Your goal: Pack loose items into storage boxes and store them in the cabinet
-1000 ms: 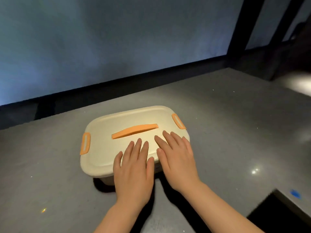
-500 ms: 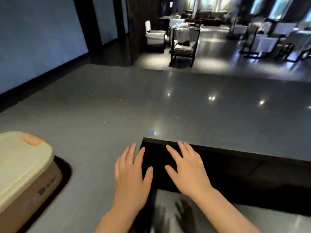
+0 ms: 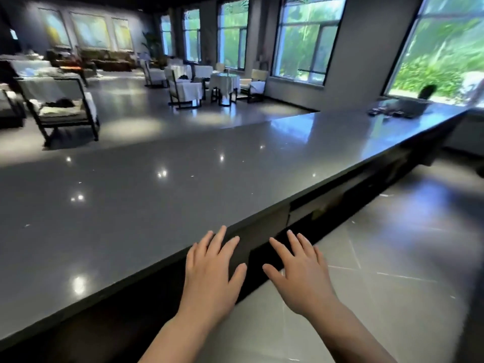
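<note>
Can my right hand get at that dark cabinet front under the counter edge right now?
Probably yes. The right hand is open, holds nothing, and hovers by the dark cabinet front below the counter edge, with nothing visible between.

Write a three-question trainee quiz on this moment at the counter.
1. True or false: the left hand grips a storage box.
2. The right hand appears over: A) the grey countertop B) the tiled floor and the counter's dark front C) a chair.
3. Fill in: both hands have their fingers ____.

Key: 1 false; 2 B; 3 spread.
</note>
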Demonstrator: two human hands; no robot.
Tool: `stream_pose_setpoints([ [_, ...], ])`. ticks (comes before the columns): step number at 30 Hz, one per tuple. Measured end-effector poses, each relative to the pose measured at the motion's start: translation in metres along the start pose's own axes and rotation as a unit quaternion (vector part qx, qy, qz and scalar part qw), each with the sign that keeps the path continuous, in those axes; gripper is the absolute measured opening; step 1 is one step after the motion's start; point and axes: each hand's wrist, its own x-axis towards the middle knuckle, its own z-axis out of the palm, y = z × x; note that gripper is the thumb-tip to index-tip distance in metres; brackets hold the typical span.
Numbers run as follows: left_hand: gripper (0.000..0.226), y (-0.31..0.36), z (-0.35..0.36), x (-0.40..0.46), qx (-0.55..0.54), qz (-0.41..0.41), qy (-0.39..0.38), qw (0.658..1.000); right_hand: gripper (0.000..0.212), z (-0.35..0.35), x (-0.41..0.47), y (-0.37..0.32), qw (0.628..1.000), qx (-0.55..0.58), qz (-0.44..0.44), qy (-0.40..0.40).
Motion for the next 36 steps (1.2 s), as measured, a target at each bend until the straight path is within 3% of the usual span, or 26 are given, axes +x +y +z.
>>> stream_pose_setpoints([
  [8, 0.053, 0.103, 0.085, 0.095, -0.046, 0.082, -0.077, 0.993, 0.063, -0.024, 0.031, 0.133, 0.992, 0.009, 0.125, 0.009],
  [29, 0.051, 0.287, 0.259, 0.428, -0.096, 0.267, -0.172, 0.943, 0.065, -0.051, 0.239, 0.363, 0.927, -0.002, 0.369, 0.069],
  [36, 0.050, 0.364, 0.326, 0.490, -0.106, 0.289, -0.183, 0.934, 0.065, -0.069, 0.290, 0.470, 0.917, -0.006, 0.389, 0.088],
])
